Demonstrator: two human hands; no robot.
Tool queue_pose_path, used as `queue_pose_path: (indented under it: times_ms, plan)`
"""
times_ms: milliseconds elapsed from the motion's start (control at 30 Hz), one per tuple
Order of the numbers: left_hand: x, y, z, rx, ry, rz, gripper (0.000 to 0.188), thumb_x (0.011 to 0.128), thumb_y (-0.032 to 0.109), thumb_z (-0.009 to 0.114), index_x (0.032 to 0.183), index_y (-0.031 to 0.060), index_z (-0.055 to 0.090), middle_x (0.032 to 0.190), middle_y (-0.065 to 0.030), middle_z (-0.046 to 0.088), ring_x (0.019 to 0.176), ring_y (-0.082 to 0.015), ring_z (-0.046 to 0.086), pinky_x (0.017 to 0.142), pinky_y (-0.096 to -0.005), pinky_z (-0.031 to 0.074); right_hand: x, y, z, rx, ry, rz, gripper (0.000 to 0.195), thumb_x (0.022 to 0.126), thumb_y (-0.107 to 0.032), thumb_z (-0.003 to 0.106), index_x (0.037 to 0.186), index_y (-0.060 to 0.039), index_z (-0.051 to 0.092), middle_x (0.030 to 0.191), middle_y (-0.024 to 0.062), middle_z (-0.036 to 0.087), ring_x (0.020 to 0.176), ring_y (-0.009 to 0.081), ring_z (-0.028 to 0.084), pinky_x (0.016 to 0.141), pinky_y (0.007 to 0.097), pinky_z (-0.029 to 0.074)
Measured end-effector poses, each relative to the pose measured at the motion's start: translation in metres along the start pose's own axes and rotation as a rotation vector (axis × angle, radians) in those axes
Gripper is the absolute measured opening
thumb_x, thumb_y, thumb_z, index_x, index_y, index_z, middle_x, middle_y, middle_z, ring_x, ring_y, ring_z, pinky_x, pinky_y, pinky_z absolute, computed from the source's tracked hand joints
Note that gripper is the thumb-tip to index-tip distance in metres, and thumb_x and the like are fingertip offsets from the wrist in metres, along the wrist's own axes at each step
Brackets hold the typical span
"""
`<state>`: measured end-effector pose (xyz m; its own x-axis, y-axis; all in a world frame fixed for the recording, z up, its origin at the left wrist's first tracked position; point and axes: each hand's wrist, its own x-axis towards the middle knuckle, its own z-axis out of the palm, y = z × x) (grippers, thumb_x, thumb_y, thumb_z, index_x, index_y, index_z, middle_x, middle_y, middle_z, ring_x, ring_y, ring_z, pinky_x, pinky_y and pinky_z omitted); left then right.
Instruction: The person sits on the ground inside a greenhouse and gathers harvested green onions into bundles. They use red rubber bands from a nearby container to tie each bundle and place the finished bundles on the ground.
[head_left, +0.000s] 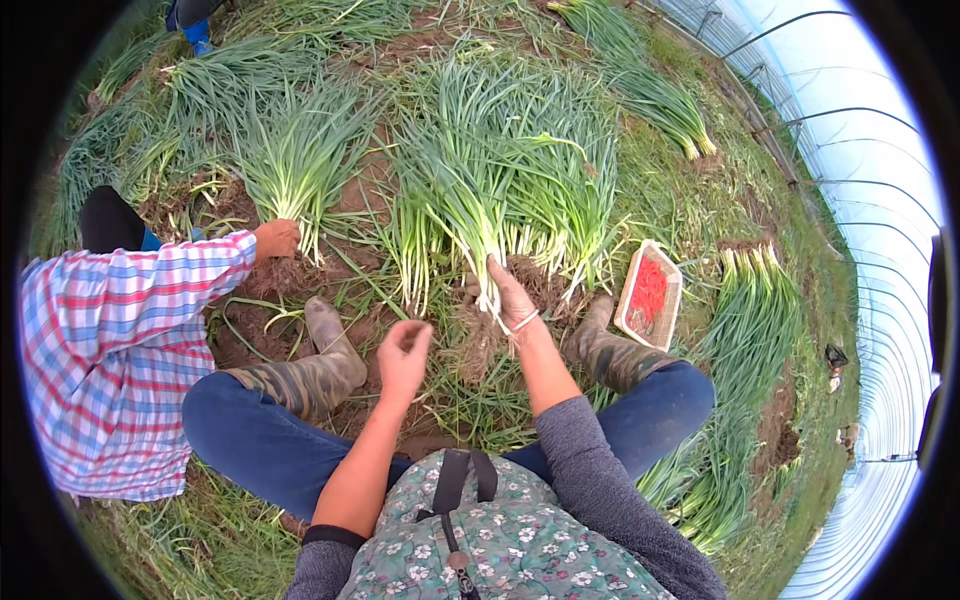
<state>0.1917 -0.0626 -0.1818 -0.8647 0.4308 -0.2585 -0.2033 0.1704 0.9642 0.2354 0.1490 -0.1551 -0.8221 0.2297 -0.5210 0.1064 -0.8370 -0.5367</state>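
Note:
My right hand (514, 296) grips a small bunch of green allium plants (484, 225), like young garlic or leeks, around their white stems. Their leaves fan away from me, and brown roots (476, 345) hang below the hand. A pale band (525, 321) circles my right wrist. To the left, my left hand (403, 358) is raised apart from the bunch, fingers loosely curled and nothing visible in it. Beyond both hands lies a wide heap of the same plants (562, 172), roots toward me. A few thin stalks (412, 262) lie just left of the held bunch.
A pale plastic basket (671, 315) of red strips (649, 289) sits beside my right boot (622, 349). At left, a person in a checked shirt (142, 292) has a hand (277, 238) on another bunch (296, 172). Bundles (754, 300) lie at right, near the plastic tunnel wall (862, 135).

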Motion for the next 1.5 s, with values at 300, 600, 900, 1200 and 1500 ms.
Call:
queue_pose_path:
  times_ms: [300,600,900,1200,1500]
  plan:
    - [-0.022,-0.001,-0.001,0.427,0.038,0.180,0.025,0.078,0.019,0.074,0.091,0.0011,0.061,0.088,-0.0039,0.064,0.078,-0.0121,0.059,0.070,-0.0275,0.047,0.004,0.112,-0.016,-0.040,0.106,0.065,0.019,0.086,-0.013,0.066,0.103,-0.0045,0.062,0.089,0.0034,0.067,0.071,0.0164,0.065,0.062,0.0324,0.055]
    - [-0.002,-0.030,-0.011,-0.046,0.156,0.029,0.014,0.091,0.012,0.057,0.097,-0.0001,0.055,0.086,-0.0051,0.061,0.074,-0.0107,0.055,0.068,-0.0250,0.045,-0.007,0.098,-0.004,-0.028,0.072,0.173,0.016,0.085,-0.017,0.066,0.097,-0.0068,0.063,0.082,0.0027,0.067,0.070,0.0162,0.064,0.060,0.0331,0.054]
    - [-0.016,-0.008,0.003,-0.557,0.403,-0.146,0.041,0.096,0.041,0.049,0.115,0.0050,0.052,0.112,-0.0049,0.054,0.102,-0.0176,0.050,0.092,-0.0332,0.040,-0.001,0.116,0.028,0.742,-0.065,0.140,0.021,0.084,-0.015,0.061,0.103,-0.0066,0.061,0.085,0.0031,0.063,0.079,0.0176,0.063,0.077,0.0368,0.055]
    - [-0.037,-0.028,0.000,-0.836,0.356,-0.254,0.045,0.097,0.042,0.042,0.111,0.0021,0.058,0.108,-0.0094,0.060,0.098,-0.0220,0.058,0.088,-0.0356,0.046,-0.009,0.127,0.031,0.505,-0.057,0.026,0.027,0.083,-0.012,0.065,0.109,-0.0081,0.061,0.093,0.0046,0.066,0.081,0.0190,0.064,0.075,0.0383,0.055]
    - [0.000,-0.032,-0.012,-0.379,0.089,-0.294,0.036,0.091,0.033,0.058,0.106,0.0004,0.059,0.099,-0.0095,0.060,0.086,-0.0203,0.055,0.077,-0.0342,0.045,-0.024,0.146,0.036,0.110,0.092,0.025,0.018,0.082,-0.013,0.069,0.098,-0.0078,0.063,0.083,0.0025,0.064,0.074,0.0135,0.061,0.064,0.0287,0.050]
